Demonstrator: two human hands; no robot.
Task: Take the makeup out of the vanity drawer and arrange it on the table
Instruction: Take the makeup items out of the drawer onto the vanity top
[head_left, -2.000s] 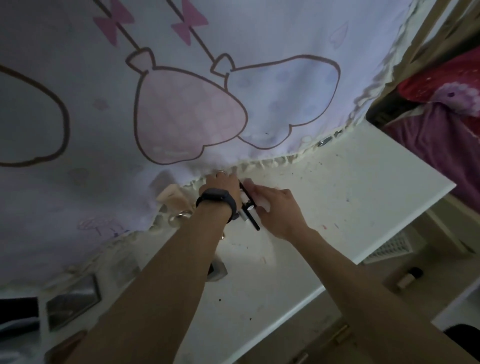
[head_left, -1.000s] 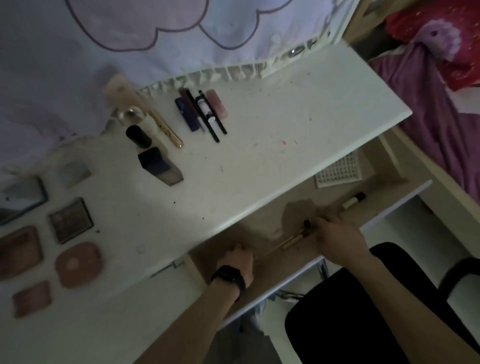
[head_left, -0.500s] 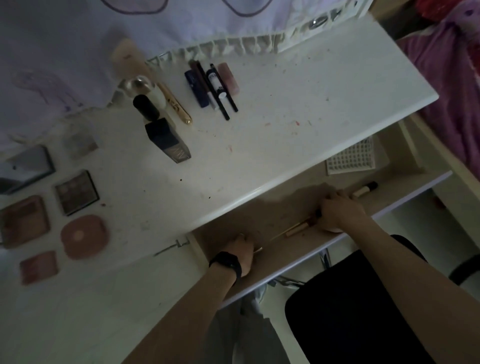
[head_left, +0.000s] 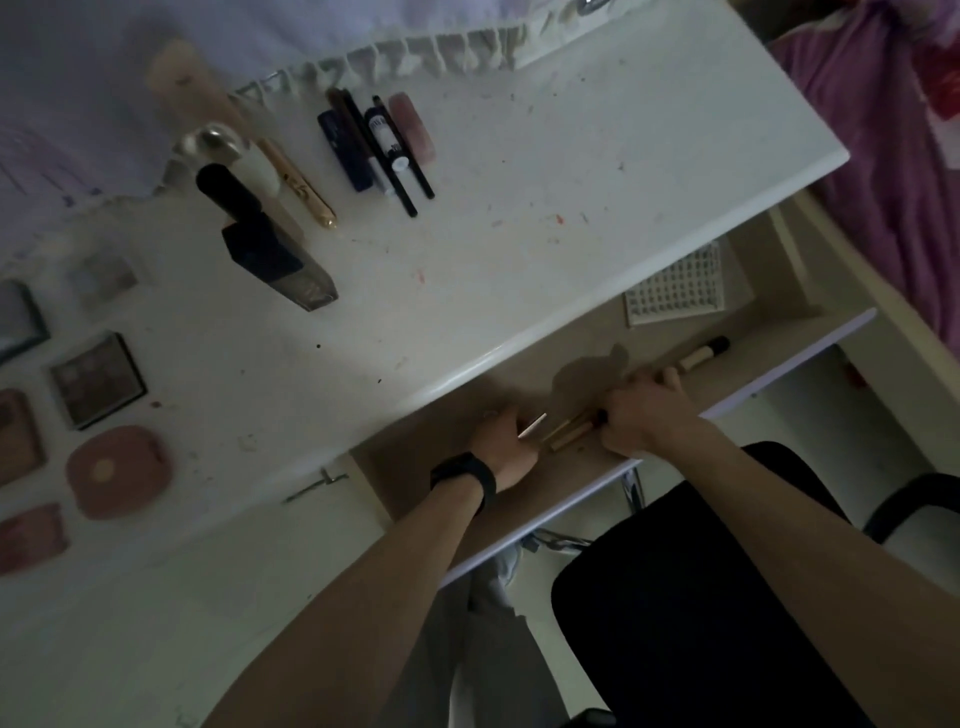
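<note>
Both hands are inside the open vanity drawer (head_left: 810, 338). My left hand (head_left: 501, 449), with a black wristband, is closed around a thin pale stick (head_left: 532, 426) that pokes out to the right. My right hand (head_left: 641, 408) grips makeup brushes with tan wooden handles (head_left: 569, 434). Another brush (head_left: 704, 353) with a dark tip lies farther right in the drawer, beside a white perforated tray (head_left: 675, 288). On the white tabletop (head_left: 519, 249), pencils and tubes (head_left: 384, 145) lie in a row, bottles (head_left: 260, 228) stand to their left, and compacts and palettes (head_left: 98, 384) lie at the far left.
A black chair seat (head_left: 701, 597) sits below the drawer, under my right arm. A frilled curtain (head_left: 130, 78) hangs along the table's back edge. A purple bed cover (head_left: 893, 156) lies to the right.
The view dropped from the tabletop to the open drawer. Both hands went from the table's back edge into the drawer. My left hand has moved right, close to my right, and now holds a pale stick.
</note>
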